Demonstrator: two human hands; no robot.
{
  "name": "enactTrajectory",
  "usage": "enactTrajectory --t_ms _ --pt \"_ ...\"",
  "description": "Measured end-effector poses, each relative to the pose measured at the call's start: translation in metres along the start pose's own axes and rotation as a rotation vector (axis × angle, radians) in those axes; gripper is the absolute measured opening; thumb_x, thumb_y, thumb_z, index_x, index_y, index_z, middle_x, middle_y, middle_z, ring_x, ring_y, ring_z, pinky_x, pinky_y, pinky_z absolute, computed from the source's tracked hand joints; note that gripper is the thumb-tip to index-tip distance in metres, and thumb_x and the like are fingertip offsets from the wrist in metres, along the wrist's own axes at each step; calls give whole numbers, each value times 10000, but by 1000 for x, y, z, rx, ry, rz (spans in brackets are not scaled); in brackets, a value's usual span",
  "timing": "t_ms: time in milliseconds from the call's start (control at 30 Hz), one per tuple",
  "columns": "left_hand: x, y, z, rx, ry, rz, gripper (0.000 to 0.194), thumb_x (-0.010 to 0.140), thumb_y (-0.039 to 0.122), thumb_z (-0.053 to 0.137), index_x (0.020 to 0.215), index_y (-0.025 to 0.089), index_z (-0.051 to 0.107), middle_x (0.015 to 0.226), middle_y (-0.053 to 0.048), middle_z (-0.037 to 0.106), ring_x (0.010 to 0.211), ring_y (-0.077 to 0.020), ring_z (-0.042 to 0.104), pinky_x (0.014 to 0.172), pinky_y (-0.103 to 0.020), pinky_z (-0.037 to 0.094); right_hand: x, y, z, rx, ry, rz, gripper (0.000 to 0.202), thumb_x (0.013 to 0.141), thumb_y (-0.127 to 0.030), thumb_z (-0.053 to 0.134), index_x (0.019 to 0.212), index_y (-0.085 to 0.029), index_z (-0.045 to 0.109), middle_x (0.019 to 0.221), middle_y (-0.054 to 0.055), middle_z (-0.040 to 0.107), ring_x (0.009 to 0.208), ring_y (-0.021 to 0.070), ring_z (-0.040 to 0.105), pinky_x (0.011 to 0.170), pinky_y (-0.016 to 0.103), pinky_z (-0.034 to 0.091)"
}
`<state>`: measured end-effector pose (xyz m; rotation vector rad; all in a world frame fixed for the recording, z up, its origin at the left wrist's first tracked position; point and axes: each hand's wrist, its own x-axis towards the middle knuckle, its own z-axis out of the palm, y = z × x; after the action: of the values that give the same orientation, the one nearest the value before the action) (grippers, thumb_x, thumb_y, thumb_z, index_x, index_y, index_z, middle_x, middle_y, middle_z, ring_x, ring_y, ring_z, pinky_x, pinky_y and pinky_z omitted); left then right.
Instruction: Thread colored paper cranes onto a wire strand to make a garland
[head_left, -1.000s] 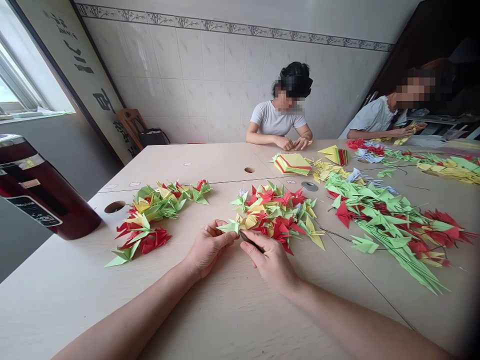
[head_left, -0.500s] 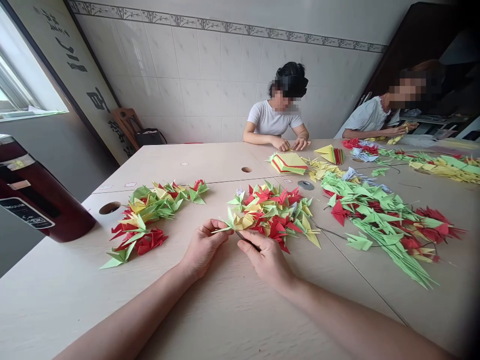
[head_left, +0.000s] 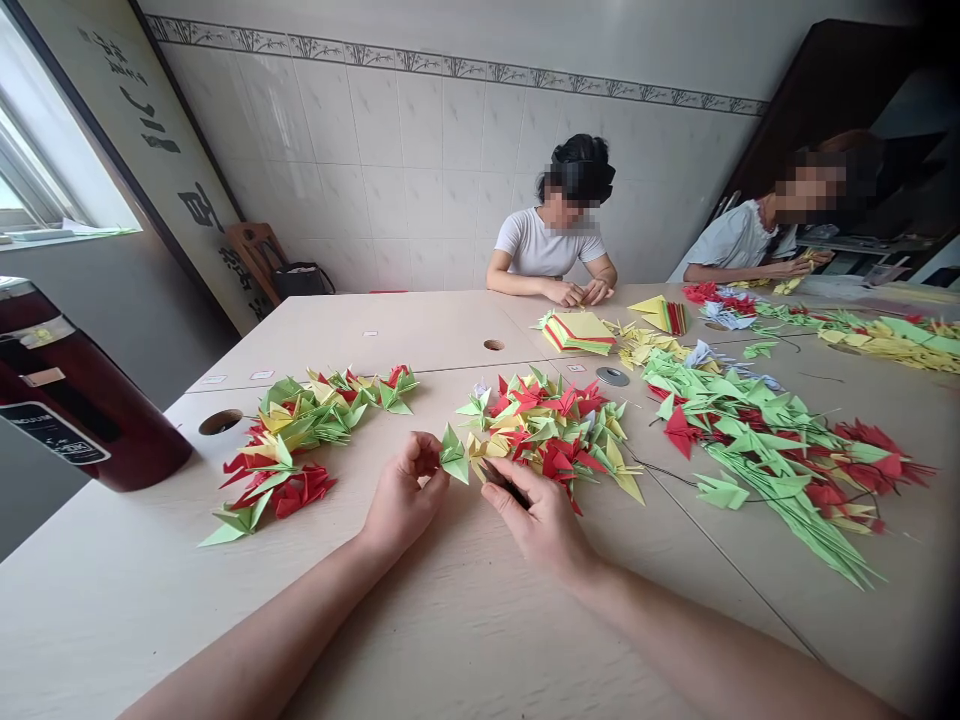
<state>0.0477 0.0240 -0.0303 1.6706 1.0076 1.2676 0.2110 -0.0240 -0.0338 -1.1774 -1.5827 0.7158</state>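
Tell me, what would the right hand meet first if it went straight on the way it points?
Probably the yellow folded paper by the tip of the dark tool in the right hand, then the green folded paper by the left hand; depth is unclear, so green may come first.

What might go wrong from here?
The slim dark tool in the right hand is close to the green folded-paper piece at the left hand; a slip might crease or tear it. The red, green and yellow folded-paper pile lies just beyond both hands, so a nudge might scatter it.
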Motion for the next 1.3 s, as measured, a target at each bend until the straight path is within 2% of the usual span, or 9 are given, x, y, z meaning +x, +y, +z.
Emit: enactTrajectory --t_ms 200,333,567,733,1300 --pt "-1 4 0 50 -71 -31 105 683 100 533 756 173 557 733 -5 554 651 -118 499 610 -226 407 -1 0 0 -100 -31 -133 248 834 -210 502 1047 -200 629 948 64 673 877 199 616 788 320 497" --pt "-2 1 0 122 -137 23 98 711 121 541 771 176 595 768 -21 574 683 -129 520 634 -236 422 1 1 -1 -133 -71 -156 250 842 -181 480 1038 -202 632 902 55 674 849 189 618 768 299 495" --pt "-3 5 0 166 -159 63 83 732 131 536 769 175 595 763 -23 573 676 -123 517 629 -233 426 0 6 0 -178 -46 -105 280 821 -181 497 1075 -147 610 963 92 669 882 205 617 786 315 492" --pt "-2 6 1 135 -155 55 57 722 144 555 741 173 601 745 -22 570 649 -118 509 600 -225 418 1 6 -1 -184 -46 -125 260 830 -198 491 1058 -189 616 950 70 676 864 199 618 770 319 493" --pt "-2 -2 0 75 -185 25 57 708 162 578 754 170 610 713 -12 544 617 -111 477 578 -224 385 2 4 -1 -236 -67 -133 251 832 -172 480 1025 -196 638 931 47 681 845 186 619 748 294 489"
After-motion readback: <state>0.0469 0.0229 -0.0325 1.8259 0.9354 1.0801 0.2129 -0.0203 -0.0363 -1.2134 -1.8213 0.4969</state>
